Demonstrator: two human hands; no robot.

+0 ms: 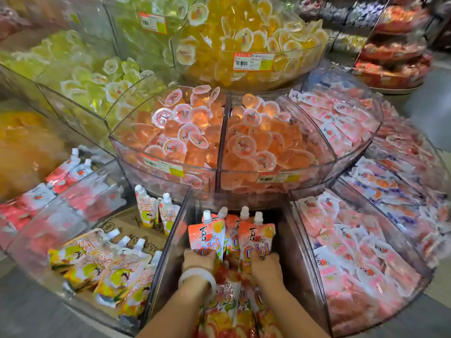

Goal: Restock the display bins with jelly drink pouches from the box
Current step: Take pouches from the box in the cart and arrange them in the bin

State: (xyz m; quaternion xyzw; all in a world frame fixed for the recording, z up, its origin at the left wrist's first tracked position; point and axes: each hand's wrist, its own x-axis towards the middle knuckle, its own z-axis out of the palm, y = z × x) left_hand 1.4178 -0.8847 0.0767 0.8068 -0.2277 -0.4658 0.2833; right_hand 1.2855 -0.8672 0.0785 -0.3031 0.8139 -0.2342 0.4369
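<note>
— What are the hands doing?

— Both are down in the clear middle bin [302,252]. The left hand [199,261], a pale bangle [195,274] on its wrist, has its fingers curled round the lower edge of an orange jelly drink pouch [207,236] that stands upright, white cap up. The right hand [266,267] grips the bottom of a second upright pouch [257,240] just beside it.

— Anything between them?

— Two more capped pouches stand behind and between those two, touching them. More of the same orange pouches [224,301] lie flat under the forearms, nearer the person.

— And the neighbouring bins?

— To the left, a bin with yellow-and-white spouted pouches [109,269] lying on cardboard [131,230], two of them upright at its back. To the right, a bin of pink-and-white flat packets [353,259].

— Above?

— A higher tier of clear bins holding orange jelly cups [195,132], with price labels [162,164] on the front. Higher still, yellow cups [244,37] and green cups [80,74].

— The box?

— I cannot tell where it is.
</note>
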